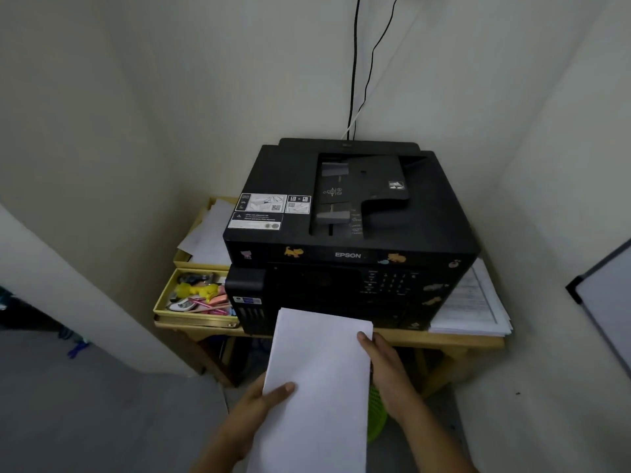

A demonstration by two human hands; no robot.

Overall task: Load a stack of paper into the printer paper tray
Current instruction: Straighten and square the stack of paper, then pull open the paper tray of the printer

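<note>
A black Epson printer [351,230] stands on a small wooden table [444,343] in a corner. I hold a white stack of paper [317,387] in front of the printer's lower front, its far edge overlapping the printer's base. My left hand [259,404] grips the stack's left edge, thumb on top. My right hand [389,370] holds the right edge with the fingers along the side. The paper hides the printer's front tray area, so I cannot tell if a tray is open.
Yellow boxes [191,302] with stationery and loose sheets sit left of the printer. Printed pages [474,302] lie to its right. Cables [355,80] run up the wall behind. A green basket [377,418] stands under the table, and a whiteboard [604,302] leans at right.
</note>
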